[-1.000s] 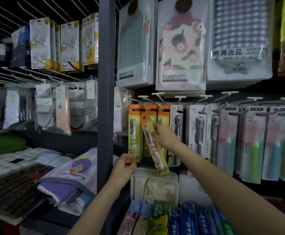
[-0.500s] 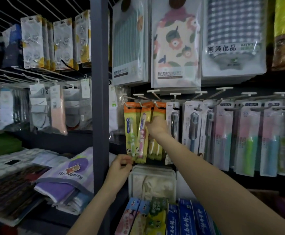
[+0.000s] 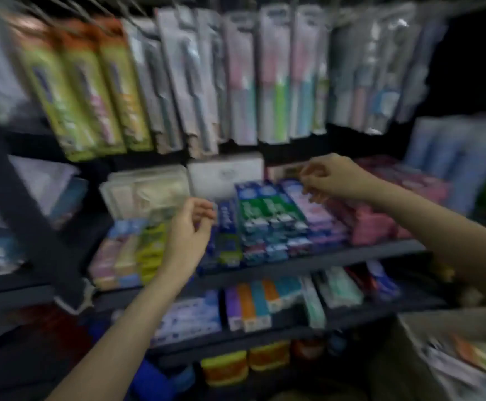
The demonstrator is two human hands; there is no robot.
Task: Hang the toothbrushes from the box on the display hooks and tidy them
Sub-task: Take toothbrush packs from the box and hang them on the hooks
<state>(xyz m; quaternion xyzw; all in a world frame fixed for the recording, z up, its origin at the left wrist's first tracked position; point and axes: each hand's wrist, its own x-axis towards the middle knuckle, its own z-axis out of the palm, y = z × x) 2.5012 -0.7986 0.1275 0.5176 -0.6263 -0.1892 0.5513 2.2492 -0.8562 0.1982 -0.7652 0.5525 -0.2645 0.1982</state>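
While the blur hides detail, the box (image 3: 450,360) of toothbrush packs sits nearest, lower right. Left hand (image 3: 188,235) and right hand (image 3: 333,178) hang loosely curled, seemingly empty. Beyond, hung toothbrushes (image 3: 91,91): light, stiffish cards, best pinched near the top hole.

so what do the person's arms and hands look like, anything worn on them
Both forearms are bare as far as the picture shows: no sleeve reaches into view. The left hand and the right hand wear no gloves, and no watch, bracelet or ring shows on either, though the picture is blurred, so something small could be missed.
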